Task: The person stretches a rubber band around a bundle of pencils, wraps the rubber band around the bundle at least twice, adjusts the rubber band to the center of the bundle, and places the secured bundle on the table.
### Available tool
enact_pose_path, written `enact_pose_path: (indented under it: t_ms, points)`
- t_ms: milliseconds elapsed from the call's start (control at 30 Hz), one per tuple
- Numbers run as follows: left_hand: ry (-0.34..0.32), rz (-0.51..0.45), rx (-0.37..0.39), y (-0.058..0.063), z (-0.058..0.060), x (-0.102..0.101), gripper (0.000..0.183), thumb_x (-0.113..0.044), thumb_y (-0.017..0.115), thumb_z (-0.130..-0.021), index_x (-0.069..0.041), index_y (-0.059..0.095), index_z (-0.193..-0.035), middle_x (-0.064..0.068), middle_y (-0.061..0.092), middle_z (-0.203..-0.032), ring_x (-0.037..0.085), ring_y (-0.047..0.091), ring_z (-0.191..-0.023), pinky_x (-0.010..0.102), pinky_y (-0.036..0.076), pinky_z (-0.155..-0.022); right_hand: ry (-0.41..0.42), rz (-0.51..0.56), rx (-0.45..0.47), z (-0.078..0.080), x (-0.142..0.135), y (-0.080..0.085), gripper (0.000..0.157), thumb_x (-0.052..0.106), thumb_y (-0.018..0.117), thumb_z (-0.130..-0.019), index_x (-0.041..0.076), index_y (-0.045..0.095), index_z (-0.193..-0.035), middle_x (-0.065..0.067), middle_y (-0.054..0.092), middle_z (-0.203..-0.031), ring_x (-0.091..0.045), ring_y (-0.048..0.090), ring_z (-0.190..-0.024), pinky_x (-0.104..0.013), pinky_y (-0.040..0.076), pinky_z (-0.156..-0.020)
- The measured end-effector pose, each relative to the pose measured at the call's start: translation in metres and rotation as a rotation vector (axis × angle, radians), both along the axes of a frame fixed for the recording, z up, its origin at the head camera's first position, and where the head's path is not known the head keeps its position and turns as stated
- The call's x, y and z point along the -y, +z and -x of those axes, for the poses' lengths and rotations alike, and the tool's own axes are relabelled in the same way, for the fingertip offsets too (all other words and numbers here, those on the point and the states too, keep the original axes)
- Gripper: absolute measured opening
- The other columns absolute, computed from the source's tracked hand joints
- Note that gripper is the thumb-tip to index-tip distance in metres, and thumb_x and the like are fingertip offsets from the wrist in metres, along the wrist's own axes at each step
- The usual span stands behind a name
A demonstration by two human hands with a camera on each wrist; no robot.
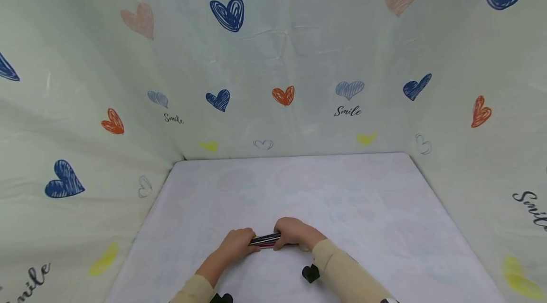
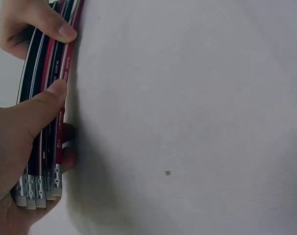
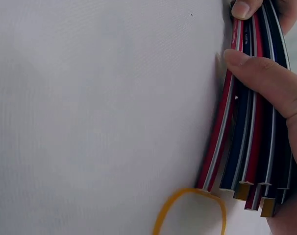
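A bundle of pencils (image 1: 265, 240), red and dark-coloured with pale stripes, lies sideways between both hands just over the table. My left hand (image 1: 237, 242) grips the eraser end, its thumb across the top; silver ferrules and pale erasers (image 2: 36, 196) show in the left wrist view. Close beside it, my right hand (image 1: 294, 232) holds the other part of the bundle, thumb laid over the pencils. In the right wrist view the far ends fan out unevenly. A yellow rubber band (image 3: 174, 196) curves by those ends, its lower part cut off by the frame edge.
A white table (image 1: 299, 189) spreads around the hands. Pale sheeting (image 1: 307, 65) printed with hearts and "Smile" stands behind and at both sides. Black heart-shaped pieces (image 1: 310, 273) sit near each sleeve. One small brown speck (image 2: 167, 173) marks the white surface.
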State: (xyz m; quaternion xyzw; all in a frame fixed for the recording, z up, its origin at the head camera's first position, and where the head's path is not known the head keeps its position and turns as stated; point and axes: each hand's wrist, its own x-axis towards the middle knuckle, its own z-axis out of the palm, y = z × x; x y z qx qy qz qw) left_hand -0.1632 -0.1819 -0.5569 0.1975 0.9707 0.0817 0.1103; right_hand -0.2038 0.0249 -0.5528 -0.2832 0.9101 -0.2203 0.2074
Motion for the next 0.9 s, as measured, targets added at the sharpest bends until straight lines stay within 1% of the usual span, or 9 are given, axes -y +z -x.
enact_pose_path:
  t_ms: [133, 367, 433, 500, 567, 667, 767, 833, 900]
  points:
    - [-0.002, -0.066, 0.115, 0.021, 0.002, -0.004, 0.020, -0.029, 0.072, -0.088, -0.013, 0.061, -0.084, -0.009, 0.049, -0.068, 0.008, 0.042, -0.059, 0.027, 0.038, -0.057, 0.040, 0.047, 0.027, 0.004, -0.009, 0.012, 0.019, 0.027, 0.084, -0.075, 0.013, 0.073, -0.080, 0.012, 0.058, -0.068, -0.006, 0.050, -0.059, -0.023, 0.044, -0.059]
    - [-0.066, -0.079, 0.174, 0.063, 0.008, -0.012, 0.018, -0.027, 0.069, -0.091, -0.015, 0.058, -0.083, -0.010, 0.053, -0.062, 0.007, 0.050, -0.053, 0.025, 0.042, -0.053, 0.103, 0.121, 0.086, 0.016, -0.022, 0.045, 0.014, 0.023, 0.082, -0.078, 0.012, 0.073, -0.078, 0.010, 0.061, -0.066, -0.005, 0.050, -0.055, -0.022, 0.044, -0.055]
    - [-0.078, -0.067, 0.158, 0.074, 0.010, -0.015, 0.019, -0.028, 0.069, -0.091, -0.014, 0.058, -0.084, -0.009, 0.053, -0.062, 0.007, 0.050, -0.052, 0.025, 0.042, -0.052, 0.113, 0.129, 0.109, 0.019, -0.026, 0.054, 0.012, 0.021, 0.080, -0.080, 0.013, 0.072, -0.079, 0.009, 0.062, -0.066, -0.007, 0.052, -0.057, -0.022, 0.044, -0.056]
    - [-0.094, -0.047, 0.121, 0.084, 0.012, -0.019, 0.020, -0.029, 0.069, -0.091, -0.014, 0.058, -0.085, -0.008, 0.052, -0.064, 0.007, 0.049, -0.053, 0.025, 0.041, -0.052, 0.115, 0.139, 0.147, 0.021, -0.030, 0.064, 0.011, 0.020, 0.079, -0.082, 0.013, 0.071, -0.080, 0.006, 0.064, -0.065, -0.014, 0.058, -0.059, -0.022, 0.044, -0.055]
    - [-0.114, -0.021, 0.071, 0.092, 0.014, -0.022, 0.021, -0.031, 0.069, -0.091, -0.014, 0.058, -0.086, -0.009, 0.051, -0.066, 0.007, 0.047, -0.055, 0.025, 0.041, -0.053, 0.118, 0.147, 0.201, 0.022, -0.035, 0.074, 0.009, 0.017, 0.077, -0.084, 0.013, 0.069, -0.081, 0.002, 0.066, -0.064, -0.024, 0.063, -0.061, -0.023, 0.044, -0.053]
    - [-0.125, 0.008, 0.009, 0.105, 0.015, -0.025, 0.023, -0.034, 0.071, -0.089, -0.015, 0.058, -0.085, -0.010, 0.051, -0.068, 0.008, 0.045, -0.058, 0.026, 0.040, -0.056, 0.111, 0.161, 0.286, 0.023, -0.043, 0.088, 0.009, 0.015, 0.074, -0.086, 0.011, 0.067, -0.083, -0.004, 0.065, -0.063, -0.031, 0.065, -0.060, -0.024, 0.045, -0.049]
    - [-0.109, 0.015, -0.021, 0.116, 0.014, -0.027, 0.024, -0.035, 0.073, -0.086, -0.016, 0.058, -0.083, -0.010, 0.051, -0.068, 0.009, 0.045, -0.059, 0.027, 0.040, -0.057, 0.096, 0.180, 0.352, 0.022, -0.051, 0.100, 0.010, 0.013, 0.074, -0.085, 0.006, 0.067, -0.088, -0.005, 0.064, -0.067, -0.025, 0.063, -0.055, -0.028, 0.050, -0.050]
    - [-0.100, 0.026, -0.041, 0.122, 0.011, -0.029, 0.025, -0.035, 0.075, -0.084, -0.017, 0.057, -0.082, -0.011, 0.050, -0.067, 0.009, 0.045, -0.059, 0.027, 0.040, -0.057, 0.089, 0.187, 0.402, 0.021, -0.056, 0.105, 0.012, 0.012, 0.074, -0.085, 0.004, 0.068, -0.092, -0.006, 0.065, -0.071, -0.019, 0.062, -0.053, -0.032, 0.054, -0.053]
    - [-0.113, 0.040, -0.092, 0.126, 0.008, -0.031, 0.027, -0.036, 0.076, -0.083, -0.017, 0.056, -0.080, -0.011, 0.050, -0.065, 0.008, 0.044, -0.058, 0.027, 0.040, -0.056, 0.093, 0.196, 0.455, 0.020, -0.061, 0.108, 0.014, 0.011, 0.073, -0.086, 0.003, 0.069, -0.096, -0.006, 0.065, -0.073, -0.017, 0.061, -0.052, -0.036, 0.056, -0.056]
